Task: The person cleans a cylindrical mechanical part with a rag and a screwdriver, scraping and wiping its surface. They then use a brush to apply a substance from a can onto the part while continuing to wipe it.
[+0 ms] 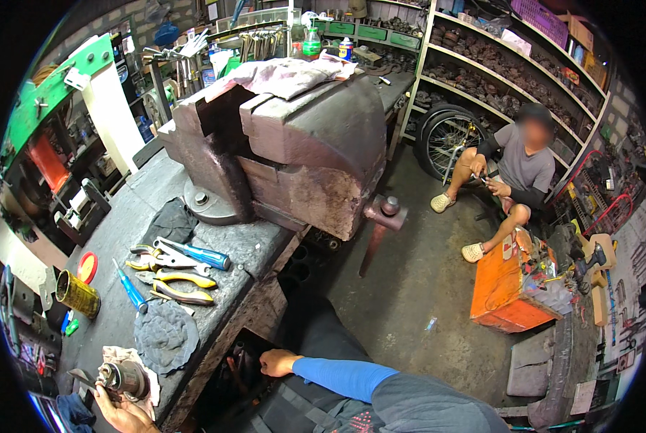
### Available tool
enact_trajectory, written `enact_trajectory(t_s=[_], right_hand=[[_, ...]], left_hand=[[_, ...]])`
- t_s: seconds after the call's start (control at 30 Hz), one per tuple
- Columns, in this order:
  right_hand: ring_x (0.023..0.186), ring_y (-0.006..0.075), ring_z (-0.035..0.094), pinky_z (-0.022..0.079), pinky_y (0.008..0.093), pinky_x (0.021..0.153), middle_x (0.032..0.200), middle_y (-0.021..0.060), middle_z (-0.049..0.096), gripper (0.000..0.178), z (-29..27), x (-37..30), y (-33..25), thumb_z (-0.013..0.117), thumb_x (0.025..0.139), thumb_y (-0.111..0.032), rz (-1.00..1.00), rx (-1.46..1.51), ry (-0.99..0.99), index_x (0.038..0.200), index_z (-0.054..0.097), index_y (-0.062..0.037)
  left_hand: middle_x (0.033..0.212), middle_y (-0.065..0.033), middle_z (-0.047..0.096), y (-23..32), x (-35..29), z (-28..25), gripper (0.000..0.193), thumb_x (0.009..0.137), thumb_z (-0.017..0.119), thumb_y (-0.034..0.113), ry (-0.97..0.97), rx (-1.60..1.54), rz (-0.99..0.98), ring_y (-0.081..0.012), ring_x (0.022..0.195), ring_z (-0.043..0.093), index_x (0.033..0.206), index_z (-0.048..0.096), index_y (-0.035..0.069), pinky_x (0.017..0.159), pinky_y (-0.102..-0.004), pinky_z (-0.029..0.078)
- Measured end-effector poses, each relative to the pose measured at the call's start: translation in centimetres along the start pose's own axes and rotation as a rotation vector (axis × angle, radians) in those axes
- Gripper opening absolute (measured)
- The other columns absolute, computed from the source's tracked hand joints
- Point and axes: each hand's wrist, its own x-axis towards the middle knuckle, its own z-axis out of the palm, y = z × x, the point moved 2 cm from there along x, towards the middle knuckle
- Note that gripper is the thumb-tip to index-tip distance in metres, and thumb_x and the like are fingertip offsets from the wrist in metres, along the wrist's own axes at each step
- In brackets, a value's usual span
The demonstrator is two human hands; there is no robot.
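– Where is the metal part (129, 378) found?
– On a stained pale cloth (154, 390), at the near left end of the counter (139, 206). Its side is touched by the left hand (124, 416), which is half open with fingers bent; whether it is firmly gripped cannot be told, as some fingers are hidden and the wrist is cut off by the lower edge.

– And the right hand (279, 363)?
– It is held, fingers curled, beside a dark opening (240, 368) under the counter edge. Whether anything is grasped cannot be told; the contents of the opening are lost in shadow.

– What can be counted?
– Two blue-handled tools (132, 290), at least two pairs of pliers (182, 278) with yellow-and-black grips, partly overlapped, one yellow tin (79, 294), one round grey cloth (165, 337) and one large vise (308, 166), its top partly covered by a pinkish cloth (283, 76).

– And the surface and room?
– The counter is grey, worn and smudged. Crowded shelves (427, 45) are seen beyond a stained floor (388, 325). A co-worker (523, 162) is seated near a spoked wheel (449, 144) and an orange box (507, 307); the small item in that person's hands cannot be made out.
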Motion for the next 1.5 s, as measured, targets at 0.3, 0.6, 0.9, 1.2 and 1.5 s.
enact_trajectory(t_s=[0.3,0.6,0.9,1.2,1.5], right_hand=[[0.112,0.0391,0.069,0.053,0.0489,0.093,0.113,0.0197,0.075,0.031,-0.3,-0.1,-0.2,0.068,0.094,-0.032,0.025,-0.013,-0.026,0.11,0.074,-0.0059],[0.107,0.0393,0.07,0.054,0.0486,0.09,0.108,0.0197,0.075,0.03,-0.3,-0.2,-0.2,0.068,0.093,-0.031,-0.011,0.005,0.002,0.106,0.075,-0.0054],[0.105,0.0398,0.071,0.054,0.0495,0.089,0.105,0.0187,0.076,0.029,-0.1,0.1,0.4,0.068,0.093,-0.033,-0.021,0.024,0.051,0.102,0.075,-0.0068],[0.109,0.0417,0.07,0.055,0.0495,0.091,0.112,0.0227,0.075,0.032,-0.1,0.1,0.0,0.067,0.094,-0.03,-0.023,0.022,-0.024,0.107,0.074,-0.0017],[0.108,0.0387,0.07,0.054,0.0487,0.091,0.107,0.0188,0.076,0.029,-0.3,-0.1,-0.1,0.068,0.093,-0.033,-0.002,0.014,-0.005,0.104,0.075,-0.0065]], left_hand=[[0.152,-0.0109,0.046,1.6,-0.6,0.6,0.044,0.1,0.051,-0.008,-0.004,0.182,-0.025,-0.0235,0.136,0.051,0.142,0.06,-0.004,0.103,-0.0381,0.051],[0.149,-0.0165,0.052,2.6,-0.9,0.6,0.052,0.091,0.055,-0.015,-0.039,0.614,0.219,-0.0284,0.133,0.055,0.143,0.059,-0.006,0.105,-0.0394,0.053],[0.146,-0.0171,0.054,0.6,-0.5,-0.4,0.053,0.091,0.055,-0.015,-0.022,0.68,0.303,-0.0284,0.134,0.055,0.143,0.06,-0.004,0.106,-0.0386,0.052],[0.148,-0.0143,0.049,0.8,-0.3,-0.4,0.043,0.1,0.053,-0.007,-0.027,0.416,0.139,-0.0265,0.133,0.054,0.143,0.059,-0.005,0.102,-0.0383,0.054],[0.147,-0.0134,0.047,0.2,0.0,-0.2,0.045,0.1,0.052,-0.007,0.01,0.102,-0.021,-0.0262,0.13,0.055,0.145,0.058,-0.005,0.099,-0.0367,0.055]])
